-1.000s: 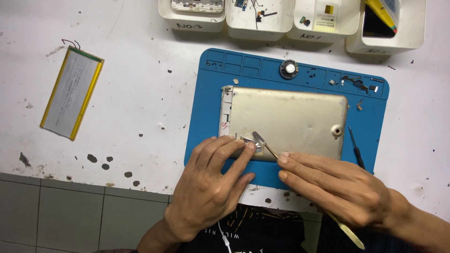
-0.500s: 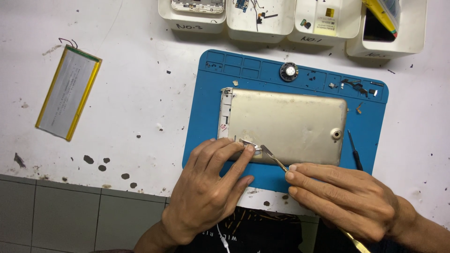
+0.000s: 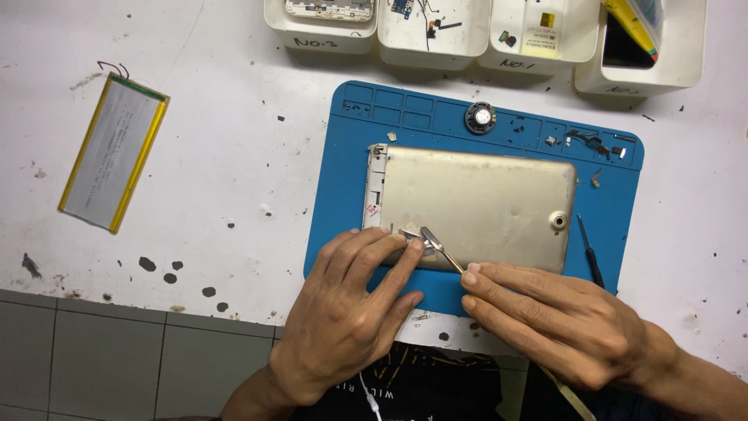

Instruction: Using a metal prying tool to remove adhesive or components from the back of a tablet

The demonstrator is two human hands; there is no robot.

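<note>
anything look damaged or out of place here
The gold tablet shell on the blue mat lacks its left end cover, baring the inner frame. A flat battery with loose wires lies alone, askew, on the stained white table. Tiny screws and parts are scattered on the mat.

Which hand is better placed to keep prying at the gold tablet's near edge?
Right. The right hand holds the metal pry tool, its tip at the tablet back cover edge. The left hand only presses its fingertips there, likely steadying it.
</note>
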